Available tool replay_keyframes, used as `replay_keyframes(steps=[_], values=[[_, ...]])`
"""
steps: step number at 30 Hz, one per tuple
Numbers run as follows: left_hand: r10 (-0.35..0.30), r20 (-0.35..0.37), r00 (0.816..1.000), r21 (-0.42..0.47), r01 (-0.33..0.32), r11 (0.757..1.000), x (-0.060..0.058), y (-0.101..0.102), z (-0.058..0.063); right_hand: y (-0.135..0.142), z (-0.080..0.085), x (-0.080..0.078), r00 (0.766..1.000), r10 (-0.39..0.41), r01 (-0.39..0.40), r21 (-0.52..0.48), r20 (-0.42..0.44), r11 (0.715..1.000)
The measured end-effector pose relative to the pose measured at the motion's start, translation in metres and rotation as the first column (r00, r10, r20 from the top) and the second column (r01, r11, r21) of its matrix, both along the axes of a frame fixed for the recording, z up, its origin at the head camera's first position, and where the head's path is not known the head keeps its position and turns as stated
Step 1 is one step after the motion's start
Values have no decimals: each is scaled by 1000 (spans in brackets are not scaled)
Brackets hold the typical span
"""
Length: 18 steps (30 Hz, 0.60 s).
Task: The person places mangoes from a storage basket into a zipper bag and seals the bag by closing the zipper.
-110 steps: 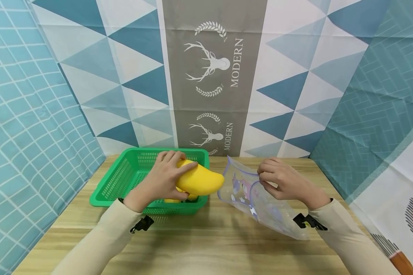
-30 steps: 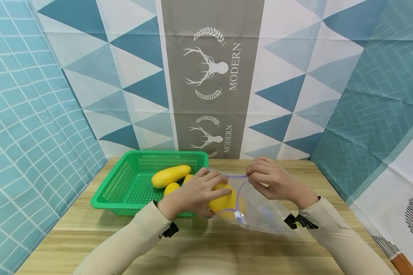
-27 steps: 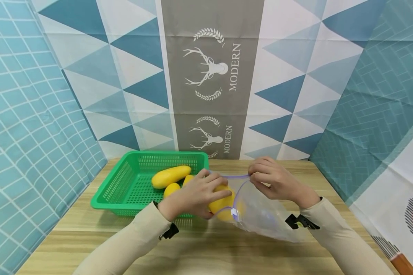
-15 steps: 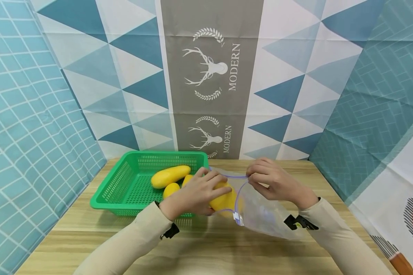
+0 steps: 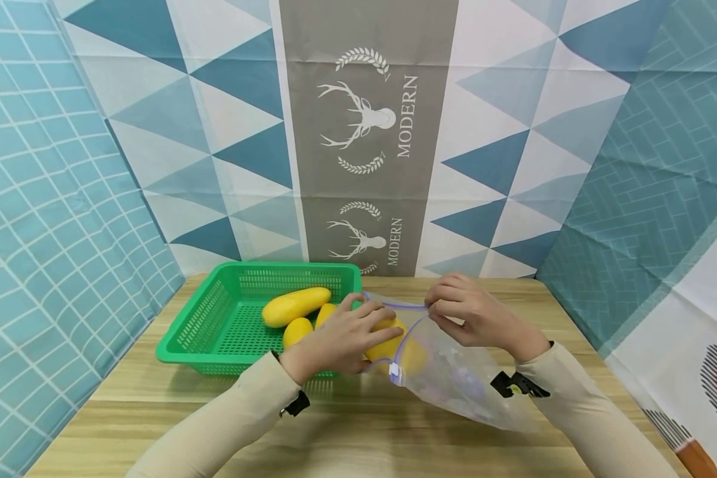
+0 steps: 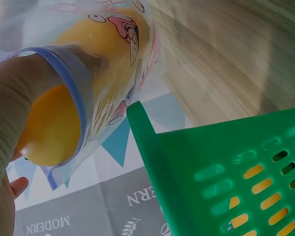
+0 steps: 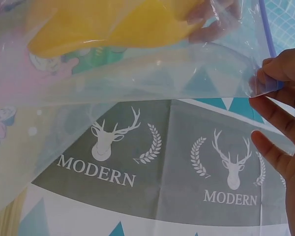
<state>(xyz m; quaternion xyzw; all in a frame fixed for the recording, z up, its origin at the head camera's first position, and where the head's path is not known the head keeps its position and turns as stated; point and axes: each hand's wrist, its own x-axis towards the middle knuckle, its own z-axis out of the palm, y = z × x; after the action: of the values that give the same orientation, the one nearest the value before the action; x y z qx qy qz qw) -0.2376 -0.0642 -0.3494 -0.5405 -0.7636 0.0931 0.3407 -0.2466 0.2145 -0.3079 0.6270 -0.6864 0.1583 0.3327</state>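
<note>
My left hand (image 5: 343, 335) grips a yellow mango (image 5: 385, 342) at the mouth of a clear zip bag (image 5: 460, 385) with a purple rim and printed cartoon figures. In the left wrist view the fingers reach inside the bag mouth along the mango (image 6: 51, 130), and the purple rim crosses over them. My right hand (image 5: 472, 309) pinches the far top corner of the bag and holds it up. The right wrist view shows thumb and fingertips (image 7: 280, 69) on that corner, with yellow showing through the plastic. A white slider (image 5: 396, 372) hangs at the rim's near side.
A green slotted basket (image 5: 227, 359) stands left of the bag, close by my left hand. Inside lie a long yellow mango (image 5: 295, 307) and other yellow fruit (image 5: 297, 330), partly behind the left hand. Patterned cloth (image 5: 376, 133) hangs behind the wooden table (image 5: 334, 431).
My left hand has carried the mango rightward from over the basket into the bag mouth. My right hand still pinches the bag, slightly further left. Lately the near rim and slider shift left over the mango.
</note>
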Motion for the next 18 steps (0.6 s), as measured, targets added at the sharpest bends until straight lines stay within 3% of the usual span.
replay_keyframes(steps=[18], values=[[70, 15, 997, -3, -70, 998, 0, 1, -7, 3, 3, 1, 1000, -11, 11, 21, 24, 1000]])
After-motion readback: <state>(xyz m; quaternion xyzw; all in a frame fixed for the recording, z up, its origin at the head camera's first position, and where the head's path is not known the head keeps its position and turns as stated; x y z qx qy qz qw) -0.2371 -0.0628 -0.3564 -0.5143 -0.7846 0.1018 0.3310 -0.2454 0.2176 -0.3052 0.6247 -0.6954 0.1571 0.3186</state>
